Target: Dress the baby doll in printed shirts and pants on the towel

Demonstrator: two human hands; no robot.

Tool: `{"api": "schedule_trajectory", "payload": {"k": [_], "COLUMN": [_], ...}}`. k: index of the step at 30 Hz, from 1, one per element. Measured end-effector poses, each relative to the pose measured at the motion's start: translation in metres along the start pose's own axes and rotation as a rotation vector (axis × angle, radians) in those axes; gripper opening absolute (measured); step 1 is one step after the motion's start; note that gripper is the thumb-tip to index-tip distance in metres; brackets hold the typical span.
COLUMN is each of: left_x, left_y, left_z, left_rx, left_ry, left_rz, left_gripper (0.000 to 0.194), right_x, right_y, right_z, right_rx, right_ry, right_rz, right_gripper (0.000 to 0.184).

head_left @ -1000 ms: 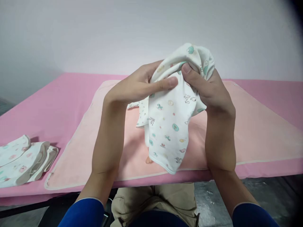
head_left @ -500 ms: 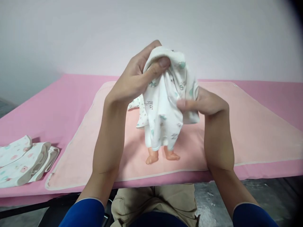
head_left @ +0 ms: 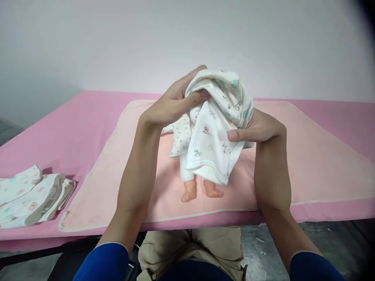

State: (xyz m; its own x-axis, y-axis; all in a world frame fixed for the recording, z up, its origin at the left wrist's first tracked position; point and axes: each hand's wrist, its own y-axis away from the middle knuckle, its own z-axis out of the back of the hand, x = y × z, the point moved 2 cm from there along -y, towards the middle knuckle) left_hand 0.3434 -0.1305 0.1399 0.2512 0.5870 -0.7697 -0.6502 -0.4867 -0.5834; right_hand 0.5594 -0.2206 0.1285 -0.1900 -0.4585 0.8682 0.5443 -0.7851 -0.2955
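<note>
Both hands grip a bunched white baby garment printed with small green, pink and yellow figures; its exact kind is hard to make out. My left hand pinches its upper left, thumb in front and fingers behind the cloth. On its right side my right hand is closed, the thumb lying across the fabric. Below lies a baby doll, its bare feet toward me. A printed top and white legwear show on the doll; the held cloth hides most of its body.
A peach mat with pale edging covers the middle of the pink-covered table. Folded printed baby clothes lie at the left front. A pale wall rises behind the table. My lap is just below its front edge.
The garment was gathered up and lowered, so its hanging end no longer covers the doll's feet. My right hand has moved down along its right side; my left keeps its hold.
</note>
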Motion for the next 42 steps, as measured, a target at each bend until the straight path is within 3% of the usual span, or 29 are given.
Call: {"api": "schedule_trajectory", "payload": {"k": [3, 5, 8, 12, 14, 16, 20, 22, 24, 26, 31, 34, 37, 40, 42], "left_x": [0.004, 0.004, 0.003, 0.002, 0.000, -0.002, -0.010, -0.011, -0.010, -0.009, -0.014, -0.018, -0.020, -0.021, -0.021], "left_y": [0.001, 0.002, 0.003, 0.001, 0.000, 0.000, 0.006, 0.013, 0.021, 0.032, 0.076, 0.110, 0.143, 0.172, 0.190], "left_z": [-0.003, -0.004, -0.003, 0.000, -0.002, -0.006, -0.012, -0.013, -0.014, -0.015, -0.032, -0.049, -0.067, -0.081, -0.089], "left_rx": [0.058, 0.132, 0.133, -0.070, -0.061, 0.004, 0.085, 0.052, 0.004, 0.004, 0.160, 0.094, 0.023, -0.065, -0.092], "left_ry": [0.063, 0.101, 0.081, 0.006, 0.020, 0.069, 0.123, 0.085, 0.028, 0.015, 0.066, 0.045, 0.064, -0.017, -0.118], "left_rz": [0.038, 0.040, -0.010, -0.057, -0.054, -0.055, -0.024, 0.041, 0.142, 0.225, 0.347, 0.443, 0.561, 0.655, 0.717], "left_gripper": [0.052, 0.059, 0.058, 0.047, 0.047, 0.048, 0.053, 0.060, 0.068, 0.069, 0.060, 0.053, 0.051, 0.054, 0.052], "right_x": [0.007, 0.013, 0.015, 0.003, -0.004, -0.008, -0.008, -0.006, -0.004, -0.003, -0.008, -0.010, -0.006, -0.001, -0.001], "right_y": [-0.003, -0.008, -0.014, -0.007, -0.002, 0.001, 0.000, -0.001, 0.001, 0.009, 0.042, 0.059, 0.072, 0.083, 0.088], "right_z": [-0.001, -0.006, -0.012, -0.007, -0.001, 0.004, 0.007, 0.004, 0.000, -0.003, -0.016, -0.041, -0.072, -0.099, -0.114], "right_rx": [-0.310, -0.440, -0.419, -0.135, -0.054, -0.148, -0.418, -0.406, -0.291, -0.191, -0.098, -0.006, -0.061, -0.192, -0.199], "right_ry": [-0.051, -0.090, -0.117, -0.047, -0.034, -0.059, -0.083, -0.099, -0.131, -0.144, -0.125, -0.069, 0.077, 0.268, 0.374], "right_rz": [0.124, 0.184, 0.164, 0.055, 0.019, 0.045, 0.076, 0.060, 0.027, -0.035, -0.162, -0.179, -0.209, -0.294, -0.350], "right_gripper": [0.054, 0.050, 0.053, 0.063, 0.076, 0.083, 0.072, 0.069, 0.067, 0.064, 0.062, 0.070, 0.067, 0.042, 0.029]}}
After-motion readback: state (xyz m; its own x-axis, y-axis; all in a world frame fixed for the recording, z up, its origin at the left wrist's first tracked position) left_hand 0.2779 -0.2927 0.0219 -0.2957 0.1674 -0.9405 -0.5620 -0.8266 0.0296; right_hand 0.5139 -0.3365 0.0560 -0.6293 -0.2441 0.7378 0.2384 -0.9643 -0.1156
